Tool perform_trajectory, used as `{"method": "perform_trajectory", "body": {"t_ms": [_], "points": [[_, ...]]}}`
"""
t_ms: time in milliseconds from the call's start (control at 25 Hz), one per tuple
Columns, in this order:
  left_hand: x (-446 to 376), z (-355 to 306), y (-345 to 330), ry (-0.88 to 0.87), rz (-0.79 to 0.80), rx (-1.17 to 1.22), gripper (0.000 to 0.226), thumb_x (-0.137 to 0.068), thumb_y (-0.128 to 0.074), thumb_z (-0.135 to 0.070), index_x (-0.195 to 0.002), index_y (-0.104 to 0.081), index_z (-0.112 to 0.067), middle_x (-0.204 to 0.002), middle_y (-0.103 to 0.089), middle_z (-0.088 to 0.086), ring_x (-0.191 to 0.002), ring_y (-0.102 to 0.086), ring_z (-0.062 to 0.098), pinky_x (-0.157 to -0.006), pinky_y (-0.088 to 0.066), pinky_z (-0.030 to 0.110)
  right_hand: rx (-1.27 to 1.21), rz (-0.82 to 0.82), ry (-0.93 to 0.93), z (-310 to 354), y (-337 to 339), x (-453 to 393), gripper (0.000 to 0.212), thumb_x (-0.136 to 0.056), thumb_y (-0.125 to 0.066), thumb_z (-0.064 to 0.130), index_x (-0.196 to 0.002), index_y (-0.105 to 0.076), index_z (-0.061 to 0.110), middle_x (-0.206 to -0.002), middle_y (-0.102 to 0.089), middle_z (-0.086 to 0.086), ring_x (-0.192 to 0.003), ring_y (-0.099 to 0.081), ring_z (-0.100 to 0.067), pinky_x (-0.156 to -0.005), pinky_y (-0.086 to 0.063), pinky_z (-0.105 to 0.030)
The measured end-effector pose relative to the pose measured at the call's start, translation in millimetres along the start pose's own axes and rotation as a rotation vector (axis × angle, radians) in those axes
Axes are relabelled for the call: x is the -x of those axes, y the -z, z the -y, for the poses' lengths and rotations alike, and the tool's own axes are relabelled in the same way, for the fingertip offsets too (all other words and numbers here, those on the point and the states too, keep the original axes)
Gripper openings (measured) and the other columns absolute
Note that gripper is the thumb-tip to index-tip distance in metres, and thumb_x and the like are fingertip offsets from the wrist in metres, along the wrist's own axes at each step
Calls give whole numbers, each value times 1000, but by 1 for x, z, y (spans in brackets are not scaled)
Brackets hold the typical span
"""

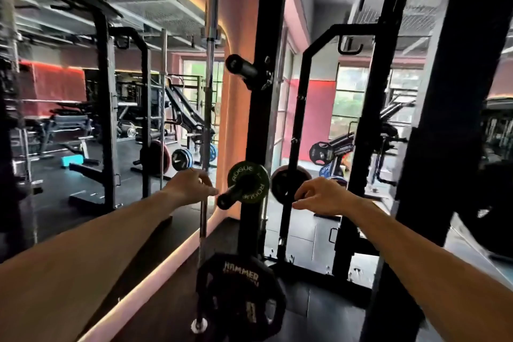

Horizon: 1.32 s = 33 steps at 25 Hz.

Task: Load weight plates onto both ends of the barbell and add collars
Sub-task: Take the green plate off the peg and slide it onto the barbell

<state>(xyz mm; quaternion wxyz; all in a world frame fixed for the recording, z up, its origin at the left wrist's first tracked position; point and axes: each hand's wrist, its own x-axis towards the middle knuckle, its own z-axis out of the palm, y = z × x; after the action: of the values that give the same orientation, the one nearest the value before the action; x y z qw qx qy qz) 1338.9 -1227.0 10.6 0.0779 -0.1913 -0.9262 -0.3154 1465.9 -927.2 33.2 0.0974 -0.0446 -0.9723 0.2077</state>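
Black plate (241, 294): nearest me, low on rack (254, 125); lettering partly blurred.
Left hand (191, 185): fingers loose, beside upright barbell (208, 108).
Right hand (319, 195): loosely curled, empty.
Green plate (248, 181): on storage peg (231, 196).

Green plate (248, 181) on peg between hands — upright bar (206, 125) crowds left.

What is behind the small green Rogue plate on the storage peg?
Behind the green Rogue plate stands the black rack upright that carries its peg. The plate covers where the peg joins the upright, so any further plate there cannot be seen.
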Motion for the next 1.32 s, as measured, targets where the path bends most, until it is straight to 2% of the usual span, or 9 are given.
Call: {"method": "perform_trajectory", "body": {"t_ms": [80,280,440,560,720,840,1040,1200,1320], "points": [[-29,21,9,5,-6,29,19,-81,-82,-34,-82,-71,-19,-74,-68,-2,-72,-65,18,-63,-48,25,-23,-28,-4,14,-20,-32,21,-82,-80,33,-100,-76,21,-79,-67,8,-81,-64,-12,-61,-41,-13],[-90,43,2,4,66,61,21,-83,-80,-35,-91,-70,-18,-84,-74,5,-76,-73,25,-51,-49,21,-88,-20,-77,21,-59,-89,21,-79,-82,33,-97,-73,27,-94,-71,-1,-85,-65,-14,-74,-46,-20],[-135,52,-24,-17,91,102,22,-81,-81,-35,-90,-64,-24,-94,-73,3,-71,-64,16,-53,-46,21,-127,-39,-114,4,-69,-134,32,-78,-82,33,-107,-70,26,-95,-73,-1,-87,-68,-16,-68,-48,-18],[-165,59,-43,-11,131,131,36,-83,-81,-36,-112,-63,-24,-112,-69,4,-70,-59,10,-56,-46,23,-155,-43,-122,-11,-76,-166,46,-77,-81,35,-119,-63,27,-100,-70,-1,-92,-66,-16,-73,-49,-23],[-213,63,-73,-7,139,128,63,-84,-78,-40,-140,-51,-27,-132,-61,8,-97,-64,19,-68,-48,23,-210,-51,-124,-32,-87,-212,67,-78,-79,38,-138,-52,30,-111,-64,2,-101,-62,-16,-78,-44,-24],[-239,61,-98,-10,154,146,75,-85,-76,-42,-150,-41,-29,-145,-55,10,-117,-59,22,-78,-48,24,-311,-57,-113,-43,-104,-237,62,-79,-78,33,-136,-53,28,-100,-68,5,-91,-67,-9,-70,-48,-18],[-255,61,-128,-8,182,241,57,-91,-71,-39,-141,-50,-23,-130,-66,6,-84,-63,15,-66,-50,26,-369,-181,-109,-46,-121,-250,40,-81,-77,26,-115,-57,25,-84,-69,4,-73,-67,-3,-47,-45,-7],[-246,65,-124,-26,176,254,51,-93,-69,-39,-137,-52,-18,-125,-68,8,-91,-67,27,-72,-53,35,-309,-247,-115,-35,-127,-238,36,-83,-76,33,-111,-55,26,-90,-72,0,-82,-71,-15,-68,-56,-26],[-219,72,-110,-50,168,226,45,-94,-68,-38,-132,-56,-16,-120,-70,9,-98,-69,34,-78,-52,37,-259,-260,-82,-17,-135,-216,28,-85,-76,33,-109,-67,21,-89,-71,5,-81,-68,-12,-64,-51,-17]]}}
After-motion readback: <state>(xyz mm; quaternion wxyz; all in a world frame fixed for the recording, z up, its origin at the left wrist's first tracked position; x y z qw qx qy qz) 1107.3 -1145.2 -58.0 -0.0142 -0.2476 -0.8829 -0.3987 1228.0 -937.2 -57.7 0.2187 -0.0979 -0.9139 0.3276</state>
